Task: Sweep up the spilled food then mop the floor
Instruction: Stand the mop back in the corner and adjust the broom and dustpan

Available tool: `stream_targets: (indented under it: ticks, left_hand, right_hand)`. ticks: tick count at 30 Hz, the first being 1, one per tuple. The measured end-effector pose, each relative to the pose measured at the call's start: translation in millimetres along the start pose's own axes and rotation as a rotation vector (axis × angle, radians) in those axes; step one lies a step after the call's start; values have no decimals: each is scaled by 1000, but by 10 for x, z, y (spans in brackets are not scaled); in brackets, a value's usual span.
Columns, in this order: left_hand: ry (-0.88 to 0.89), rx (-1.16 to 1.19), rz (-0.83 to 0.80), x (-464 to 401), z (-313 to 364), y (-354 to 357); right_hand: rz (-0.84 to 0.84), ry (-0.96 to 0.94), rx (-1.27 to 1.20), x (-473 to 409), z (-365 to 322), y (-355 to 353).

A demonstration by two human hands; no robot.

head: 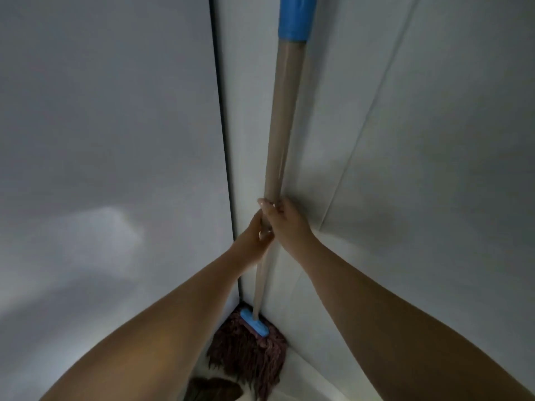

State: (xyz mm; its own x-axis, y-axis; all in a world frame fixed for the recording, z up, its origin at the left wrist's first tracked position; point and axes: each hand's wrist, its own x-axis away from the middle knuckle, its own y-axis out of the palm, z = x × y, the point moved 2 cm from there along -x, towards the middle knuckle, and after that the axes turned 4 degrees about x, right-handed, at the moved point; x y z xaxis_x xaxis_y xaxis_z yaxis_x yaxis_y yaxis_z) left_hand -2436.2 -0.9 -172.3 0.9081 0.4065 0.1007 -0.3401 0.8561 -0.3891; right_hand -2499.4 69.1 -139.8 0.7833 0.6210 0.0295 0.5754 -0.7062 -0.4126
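A mop stands upright in a corner between two pale walls. Its long beige handle [285, 117] rises to a blue grip [295, 17] at the top of the view. A blue clamp [254, 322] holds the dark maroon string head [249, 354], which rests on the floor. My right hand [285, 221] is wrapped around the handle about halfway up. My left hand [252, 241] grips it just below, on the left side. No spilled food is in view.
A flat grey wall [101, 140] fills the left. A white panelled wall [405, 140] with a slanting seam fills the right. A dark brown patch [214, 389] lies on the light floor below the mop head.
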Motion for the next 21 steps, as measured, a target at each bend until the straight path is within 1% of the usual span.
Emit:
stream_targets:
  ticks: [3,6,8,11,13,16,18,21]
  left_hand:
    - [19,-96,81,144,-42,-50]
    - [62,-214,42,403,-36,-150]
    - [76,-274,34,537,-12,-238]
    - [33,-286,95,658,125,-396]
    - [69,-360,90,729,193,-470]
    - [108,-387,107,879,269,-594]
    - [156,-377,81,957,369,-676]
    - [289,-384,83,1020,608,-797]
  right_hand:
    - [17,-149,135,133,-60,75]
    - [1,-251,178,340,-191,132]
    - [-10,-258,131,405,-317,171]
    - [-14,-191,31,407,-523,183]
    - [-47,-156,-22,396,-596,176]
    - [-125,-190,-17,456,-730,177]
    - [-155,-224,-13,498,-872,156]
    - [-178,-272,-28,525,-1167,43]
